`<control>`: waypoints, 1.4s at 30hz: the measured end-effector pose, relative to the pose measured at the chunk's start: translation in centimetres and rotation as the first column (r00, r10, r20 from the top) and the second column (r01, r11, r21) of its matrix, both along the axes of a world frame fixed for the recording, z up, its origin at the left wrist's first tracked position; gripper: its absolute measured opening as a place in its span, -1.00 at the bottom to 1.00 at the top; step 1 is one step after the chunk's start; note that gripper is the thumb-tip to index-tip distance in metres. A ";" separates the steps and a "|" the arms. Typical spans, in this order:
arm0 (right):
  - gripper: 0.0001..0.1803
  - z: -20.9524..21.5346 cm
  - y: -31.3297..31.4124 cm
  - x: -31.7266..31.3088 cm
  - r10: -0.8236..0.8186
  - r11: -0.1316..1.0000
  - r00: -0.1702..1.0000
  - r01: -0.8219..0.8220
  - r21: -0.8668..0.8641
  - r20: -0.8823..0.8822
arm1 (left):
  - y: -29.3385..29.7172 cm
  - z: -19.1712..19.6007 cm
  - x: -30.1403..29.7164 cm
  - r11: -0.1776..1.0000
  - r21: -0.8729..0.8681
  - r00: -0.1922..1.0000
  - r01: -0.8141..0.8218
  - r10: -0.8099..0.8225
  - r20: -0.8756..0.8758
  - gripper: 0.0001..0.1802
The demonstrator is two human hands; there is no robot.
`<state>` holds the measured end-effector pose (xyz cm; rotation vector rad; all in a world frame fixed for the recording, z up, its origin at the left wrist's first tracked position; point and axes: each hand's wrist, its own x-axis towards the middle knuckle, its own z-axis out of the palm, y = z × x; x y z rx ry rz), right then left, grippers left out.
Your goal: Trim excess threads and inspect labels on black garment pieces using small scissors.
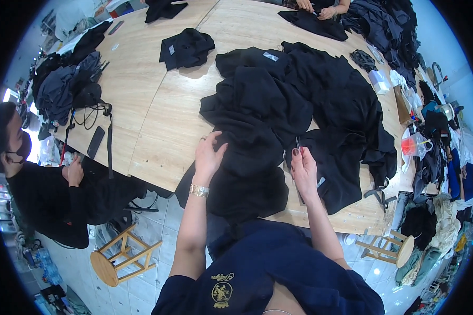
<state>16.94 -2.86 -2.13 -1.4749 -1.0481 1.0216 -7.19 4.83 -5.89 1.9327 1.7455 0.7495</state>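
A black garment [247, 137] lies spread and rumpled on the table in front of me, its lower part hanging over the near edge. My left hand [210, 156] rests at its left edge, thumb and fingers apart, fingertips touching the cloth. Pinched in my right hand [304, 169] is a pair of thread snips [298, 142], its thin metal points directed away from me beside the garment's right side. More black garments [333, 89] are heaped to the right and beyond; one carries a small white label [270, 56].
A folded black garment [188, 48] lies farther off on the wooden table [142, 105]. At left, a seated person [42, 189] sits near a phone [95, 143] and a dark clothes pile [63, 89]. Another person's hands [326, 11] work across the table. Wooden stools [106, 269] stand below.
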 end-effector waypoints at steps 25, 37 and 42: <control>-0.71 2.8 1.0 -4.2 0.228 0.964 0.955 -0.249 0.094 0.191 | -3.8 4.2 1.1 0.960 0.257 0.964 -0.112 0.041 0.265 -0.74; -0.84 2.4 4.7 -6.4 0.388 0.921 0.912 -0.382 0.073 -0.135 | -6.7 5.2 2.1 0.993 0.113 0.642 -0.031 -0.067 0.764 -0.75; -0.85 2.1 4.2 -5.9 0.325 0.933 0.837 -0.361 0.003 -0.440 | -6.7 6.0 2.8 0.977 0.209 0.822 0.032 -0.145 0.551 -0.54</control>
